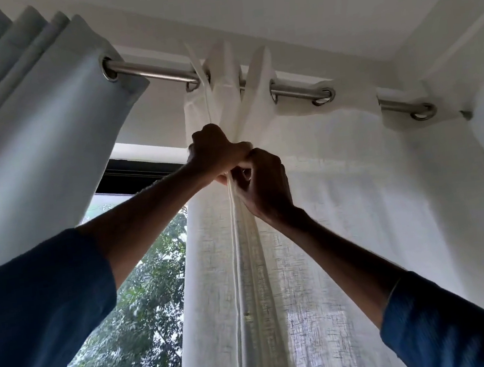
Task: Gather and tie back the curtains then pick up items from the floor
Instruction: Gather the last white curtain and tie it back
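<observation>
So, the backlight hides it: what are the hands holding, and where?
The left hand and right hand both grip the white sheer curtain by its gathered folds near the top, just under the rod.

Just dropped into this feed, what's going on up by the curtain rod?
A person reaches up with both arms. The left hand grips the bunched folds of the white sheer curtain just below the metal rod, and the right hand pinches the same folds right beneath it. The rest of that curtain hangs spread to the right. The grey-blue curtain hangs gathered on the left. No tie-back shows.
</observation>
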The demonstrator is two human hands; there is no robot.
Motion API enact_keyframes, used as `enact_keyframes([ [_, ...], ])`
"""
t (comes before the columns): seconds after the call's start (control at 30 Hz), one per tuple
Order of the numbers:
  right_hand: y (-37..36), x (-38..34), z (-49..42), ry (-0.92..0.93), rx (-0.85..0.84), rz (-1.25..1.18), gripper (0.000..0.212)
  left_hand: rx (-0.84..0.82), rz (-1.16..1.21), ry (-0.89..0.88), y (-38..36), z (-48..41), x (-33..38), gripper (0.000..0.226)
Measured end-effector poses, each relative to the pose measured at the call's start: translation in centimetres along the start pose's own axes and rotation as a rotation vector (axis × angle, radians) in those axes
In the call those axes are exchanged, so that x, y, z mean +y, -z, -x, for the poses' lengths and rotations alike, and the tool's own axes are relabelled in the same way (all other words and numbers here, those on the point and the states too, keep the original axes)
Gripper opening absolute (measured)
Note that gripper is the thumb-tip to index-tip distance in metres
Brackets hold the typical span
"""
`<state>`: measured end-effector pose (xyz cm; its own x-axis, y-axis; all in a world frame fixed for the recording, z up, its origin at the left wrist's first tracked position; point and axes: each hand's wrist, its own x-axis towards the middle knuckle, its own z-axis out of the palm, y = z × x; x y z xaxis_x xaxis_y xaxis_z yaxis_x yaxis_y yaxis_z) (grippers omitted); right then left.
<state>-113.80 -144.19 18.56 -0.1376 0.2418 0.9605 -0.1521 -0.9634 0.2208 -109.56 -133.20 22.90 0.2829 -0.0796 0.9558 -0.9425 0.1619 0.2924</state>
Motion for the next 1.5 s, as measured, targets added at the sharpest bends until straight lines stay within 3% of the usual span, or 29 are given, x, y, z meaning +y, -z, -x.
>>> enact_keyframes([
  [0.1, 0.6, 0.7, 0.0, -0.010, -0.012, -0.020, 0.021, 0.018, -0.070, 0.019, -0.4, -0.4, 0.3, 0.024],
  [0.23, 2.6, 2.0, -0.2, -0.079, -0.183, -0.183, 0.017, 0.029, -0.163, -0.005, -1.1, -1.0, -0.1, 0.027],
  [0.3, 3.7, 3.8, -0.3, -0.081, -0.121, -0.119, 0.011, 0.018, -0.201, -0.035, -1.4, -1.1, -0.6, 0.026],
  [0.37, 5.2, 6.6, -0.8, -0.156, 0.049, 0.063, 0.015, 0.021, -0.249, -0.075, -1.7, -1.4, -1.0, 0.031],
  [0.47, 7.9, 11.0, -1.8, -0.387, 0.138, 0.419, 0.066, 0.024, -0.322, -0.178, -2.2, -1.2, -1.7, 0.029],
  [0.53, 9.7, 13.7, -2.4, -0.601, 0.081, 0.467, 0.106, 0.029, -0.353, -0.229, -2.3, -1.0, -1.8, 0.026],
  [0.57, 10.3, 14.7, -2.6, -0.705, 0.045, 0.442, 0.115, 0.034, -0.365, -0.247, -2.3, -0.9, -1.8, 0.023],
  [0.6, 10.7, 15.7, -2.8, -0.795, 0.008, 0.404, 0.114, 0.038, -0.372, -0.259, -2.3, -0.7, -1.8, 0.019],
  [0.67, 11.0, 16.8, -2.6, -0.885, -0.061, 0.313, 0.088, 0.041, -0.382, -0.279, -2.2, -0.6, -1.7, 0.013],
  [0.87, 10.7, 18.1, -2.1, -0.861, 0.053, 0.152, 0.023, 0.036, -0.406, -0.290, -1.9, -0.3, -1.5, 0.020],
  [0.93, 10.5, 18.0, -2.0, -0.827, 0.097, 0.144, 0.018, 0.036, -0.406, -0.292, -1.8, -0.3, -1.5, 0.021],
  [1.0, 10.4, 18.0, -2.1, -0.761, 0.153, 0.176, 0.037, 0.041, -0.408, -0.298, -1.9, -0.3, -1.5, 0.021],
  [1.1, 10.7, 17.3, -2.9, -0.897, 0.106, 0.253, 0.121, 0.036, -0.433, -0.305, -2.0, -0.2, -1.3, 0.022],
  [1.13, 10.8, 17.2, -3.3, -0.937, 0.069, 0.234, 0.138, 0.033, -0.439, -0.308, -2.0, -0.3, -1.2, 0.022],
  [1.23, 11.2, 16.7, -4.1, -0.957, -0.056, 0.223, 0.164, 0.033, -0.443, -0.299, -2.2, -0.5, -0.8, 0.017],
  [1.3, 11.0, 17.0, -4.1, -0.952, -0.093, 0.234, 0.159, 0.039, -0.432, -0.298, -2.6, -0.5, -0.6, 0.014],
  [1.4, 10.7, 17.8, -3.8, -0.922, 0.003, 0.234, 0.143, 0.047, -0.403, -0.314, -3.3, -0.3, -0.2, 0.013],
  [1.5, 10.6, 19.0, -3.3, -0.889, 0.110, 0.250, 0.106, 0.063, -0.399, -0.331, -3.9, -0.5, 0.2, 0.012],
])
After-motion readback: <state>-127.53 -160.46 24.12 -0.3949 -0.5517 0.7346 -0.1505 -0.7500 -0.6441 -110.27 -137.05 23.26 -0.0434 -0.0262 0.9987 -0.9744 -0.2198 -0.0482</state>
